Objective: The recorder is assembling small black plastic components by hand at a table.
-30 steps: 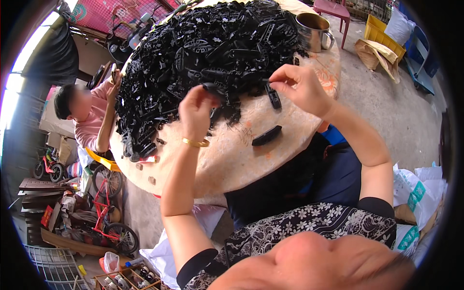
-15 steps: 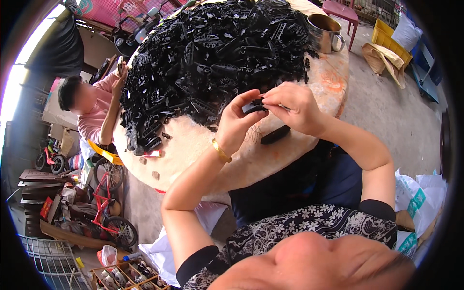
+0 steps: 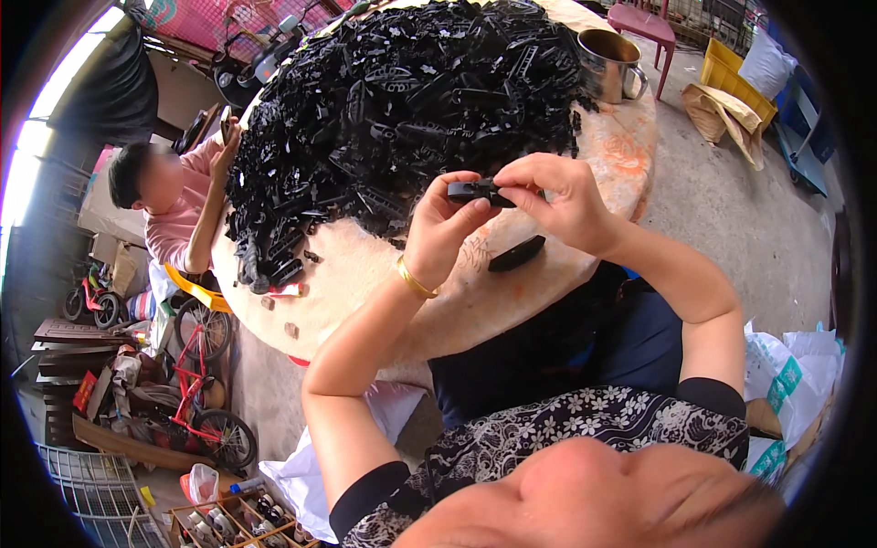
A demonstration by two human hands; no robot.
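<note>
Between my two hands is a small black plastic part (image 3: 472, 191), held above the near side of the table. My left hand (image 3: 440, 222) grips its left end between thumb and fingers. My right hand (image 3: 559, 203) pinches at its right end; whether a second small piece sits in those fingertips I cannot make out. A longer black plastic piece (image 3: 517, 254) lies on the cloth just below my right hand. Beyond both hands spreads a large heap of black plastic parts (image 3: 411, 119).
The round table wears a pale patterned cloth (image 3: 365, 310). A metal mug (image 3: 610, 64) stands at its far right. At the left edge a person in pink (image 3: 178, 215) holds a phone. A red bicycle (image 3: 194, 388) and crates stand lower left; a dark red stool (image 3: 644, 23) is behind.
The black part has turned in my hands, so more of its length shows. My right hand has shifted slightly, and the piece lying on the cloth is less covered.
</note>
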